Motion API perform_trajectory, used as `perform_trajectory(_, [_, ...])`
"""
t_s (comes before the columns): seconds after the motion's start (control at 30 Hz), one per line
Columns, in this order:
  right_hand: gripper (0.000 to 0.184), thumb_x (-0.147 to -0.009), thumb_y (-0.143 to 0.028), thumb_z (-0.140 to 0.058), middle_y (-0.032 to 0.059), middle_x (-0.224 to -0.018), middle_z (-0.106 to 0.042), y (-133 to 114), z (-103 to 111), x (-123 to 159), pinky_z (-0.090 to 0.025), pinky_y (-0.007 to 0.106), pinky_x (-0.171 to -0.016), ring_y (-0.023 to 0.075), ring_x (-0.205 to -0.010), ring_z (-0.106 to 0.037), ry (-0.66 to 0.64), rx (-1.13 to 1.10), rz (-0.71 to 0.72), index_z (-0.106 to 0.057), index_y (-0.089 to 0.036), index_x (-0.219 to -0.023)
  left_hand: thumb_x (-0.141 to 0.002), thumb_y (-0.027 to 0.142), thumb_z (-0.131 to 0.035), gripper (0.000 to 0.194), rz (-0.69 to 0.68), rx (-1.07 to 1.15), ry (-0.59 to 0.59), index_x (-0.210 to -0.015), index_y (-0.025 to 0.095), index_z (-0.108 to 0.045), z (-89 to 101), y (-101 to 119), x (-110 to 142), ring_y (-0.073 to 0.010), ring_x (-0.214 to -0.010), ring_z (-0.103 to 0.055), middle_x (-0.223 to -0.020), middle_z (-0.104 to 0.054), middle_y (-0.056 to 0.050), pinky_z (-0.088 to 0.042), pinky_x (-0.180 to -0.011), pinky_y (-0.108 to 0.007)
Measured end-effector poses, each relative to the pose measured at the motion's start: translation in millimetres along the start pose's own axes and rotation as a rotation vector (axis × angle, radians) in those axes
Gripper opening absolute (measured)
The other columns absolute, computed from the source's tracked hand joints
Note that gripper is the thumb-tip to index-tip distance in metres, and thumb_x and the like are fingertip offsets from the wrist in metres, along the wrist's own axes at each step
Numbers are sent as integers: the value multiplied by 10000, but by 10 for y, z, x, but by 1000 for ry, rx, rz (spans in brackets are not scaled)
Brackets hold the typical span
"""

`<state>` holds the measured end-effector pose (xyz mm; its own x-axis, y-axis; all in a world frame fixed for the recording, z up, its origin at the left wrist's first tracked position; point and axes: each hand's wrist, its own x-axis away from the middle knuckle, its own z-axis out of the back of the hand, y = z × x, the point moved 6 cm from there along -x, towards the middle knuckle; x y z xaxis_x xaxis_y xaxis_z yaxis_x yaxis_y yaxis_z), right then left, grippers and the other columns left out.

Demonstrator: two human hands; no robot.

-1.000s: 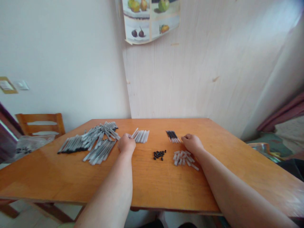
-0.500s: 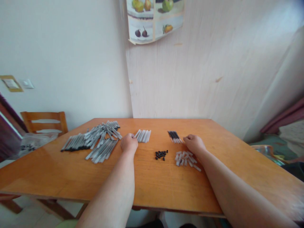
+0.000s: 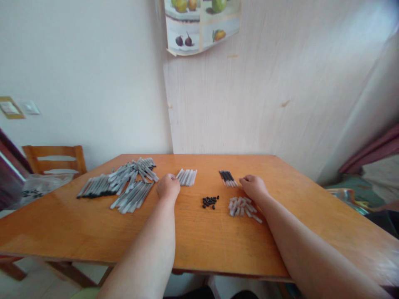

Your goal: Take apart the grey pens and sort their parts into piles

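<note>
My left hand (image 3: 168, 186) rests closed on the table, its knuckles beside a row of translucent white pen barrels (image 3: 187, 177). Left of it lie many clear pens with black ends, some in a heap (image 3: 132, 170) and some in neat rows (image 3: 132, 197). My right hand (image 3: 253, 187) is also closed, just right of a row of black ink refills with pale ends (image 3: 228, 178). Below that hand, small clear caps (image 3: 243, 206) are loosely scattered. Small black plugs (image 3: 209, 202) lie between my forearms. Nothing sticks out of either hand; the inner fingers are hidden.
The wooden table (image 3: 199, 245) reaches to the wall. A wooden chair (image 3: 56, 160) and a plastic bag (image 3: 35, 191) with black pieces are at the left. A fruit picture (image 3: 202, 27) hangs on the wall. Cloth and other items are at the right.
The leftmost white barrel, tilted next to my left hand a second ago, now lies in line with the row. My right hand has stayed in place; the view shifts slightly.
</note>
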<state>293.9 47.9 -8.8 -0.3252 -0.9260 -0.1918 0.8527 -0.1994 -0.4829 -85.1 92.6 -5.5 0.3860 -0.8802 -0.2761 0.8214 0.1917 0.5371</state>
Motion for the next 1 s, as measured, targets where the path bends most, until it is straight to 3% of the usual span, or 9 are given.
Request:
perform_trajectory(0.33, [350, -854, -403, -470, 99, -775, -701, -16, 11, -12, -310, 261, -560, 179, -716, -594, 47, -11, 22, -719, -170, -775, -868, 244, -450, 319, 22, 38, 37, -1076, 215, -691, 13, -10, -1, -302, -1057, -632, -1118, -700, -139, -464, -813, -374])
perform_trajectory(0.7, [356, -866, -407, -467, 92, -776, -701, -54, 54, 4, -316, 256, -571, 173, -717, -592, 54, -14, 43, -726, -179, -782, -865, 273, -477, 310, 133, -15, 112, -1102, 242, -675, 305, 78, 193, -344, -1144, -561, -1189, -656, -136, -405, -927, -494])
perform_trajectory(1.0, [396, -890, -439, -430, 109, -842, -720, -95, 59, 13, -324, 254, -573, 188, -773, -622, 44, 37, 60, -726, -185, -827, -865, 269, -478, 308, 131, 12, 178, -1111, 244, -661, 315, 62, 221, -321, -1155, -545, -1195, -638, -128, -394, -953, -467])
